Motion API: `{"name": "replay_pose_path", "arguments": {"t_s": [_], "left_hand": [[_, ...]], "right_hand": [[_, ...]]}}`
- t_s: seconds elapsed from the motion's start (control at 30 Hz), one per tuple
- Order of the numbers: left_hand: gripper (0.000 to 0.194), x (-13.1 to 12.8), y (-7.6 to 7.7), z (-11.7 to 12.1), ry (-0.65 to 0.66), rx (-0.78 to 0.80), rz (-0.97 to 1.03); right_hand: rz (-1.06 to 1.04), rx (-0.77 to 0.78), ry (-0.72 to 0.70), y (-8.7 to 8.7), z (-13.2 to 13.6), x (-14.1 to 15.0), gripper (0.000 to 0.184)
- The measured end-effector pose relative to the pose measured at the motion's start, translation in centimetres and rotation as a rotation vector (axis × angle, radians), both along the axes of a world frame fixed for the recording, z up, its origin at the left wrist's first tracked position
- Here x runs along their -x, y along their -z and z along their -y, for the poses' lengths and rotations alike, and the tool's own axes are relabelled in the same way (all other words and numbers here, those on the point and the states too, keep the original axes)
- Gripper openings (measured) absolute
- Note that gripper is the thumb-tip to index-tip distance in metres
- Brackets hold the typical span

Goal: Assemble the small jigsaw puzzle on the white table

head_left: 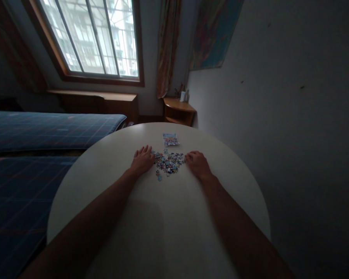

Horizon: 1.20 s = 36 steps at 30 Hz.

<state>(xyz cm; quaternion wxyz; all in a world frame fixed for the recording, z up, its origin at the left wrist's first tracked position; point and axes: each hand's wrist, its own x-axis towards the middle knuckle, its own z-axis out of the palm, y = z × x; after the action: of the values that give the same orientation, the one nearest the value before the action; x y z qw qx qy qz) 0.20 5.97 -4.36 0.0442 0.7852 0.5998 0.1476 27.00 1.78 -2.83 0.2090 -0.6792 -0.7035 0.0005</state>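
While the left hand (143,159) lies spread at the multicoloured jigsaw pieces' (170,164) nine o'clock, the right hand (196,162) curls at three, pinching what I can't tell.

Quantity list: left hand (143,159), one; right hand (197,163), one; puzzle pieces (170,164), one heap, individually too small to count; picture packet (171,140), one; counter (174,228), one; window (88,37), one; curtains (169,46), two; wall poster (213,35), one.
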Motion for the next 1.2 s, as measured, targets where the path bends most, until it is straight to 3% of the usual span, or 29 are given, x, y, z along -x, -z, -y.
{"name": "replay_pose_path", "arguments": {"t_s": [0.2,0.33,0.47,0.7,0.93,1.2], "left_hand": [[0.092,1.1,-1.3,0.7,0.306,0.098,-0.001],[0.112,1.9,-2.1,0.9,0.378,0.14,0.001],[0.121,1.8,-1.9,1.0,0.393,0.128,0.01],[0.086,1.3,-1.3,1.1,0.38,0.057,0.033],[0.118,1.6,-1.7,1.2,0.471,0.088,-0.013],[0.106,0.5,-0.9,0.8,0.335,0.051,-0.012]], "right_hand": [[0.045,0.146,-0.213,-0.1,1.2,2.0,0.09],[0.116,0.236,-0.278,-0.3,2.1,3.7,0.111],[0.146,0.25,-0.325,-0.5,2.5,4.6,0.11],[0.137,0.235,-0.283,-0.8,2.4,4.3,0.101],[0.15,0.296,-0.389,-0.9,2.4,3.6,0.115],[0.175,0.322,-0.387,-0.9,1.7,3.7,0.113]]}}
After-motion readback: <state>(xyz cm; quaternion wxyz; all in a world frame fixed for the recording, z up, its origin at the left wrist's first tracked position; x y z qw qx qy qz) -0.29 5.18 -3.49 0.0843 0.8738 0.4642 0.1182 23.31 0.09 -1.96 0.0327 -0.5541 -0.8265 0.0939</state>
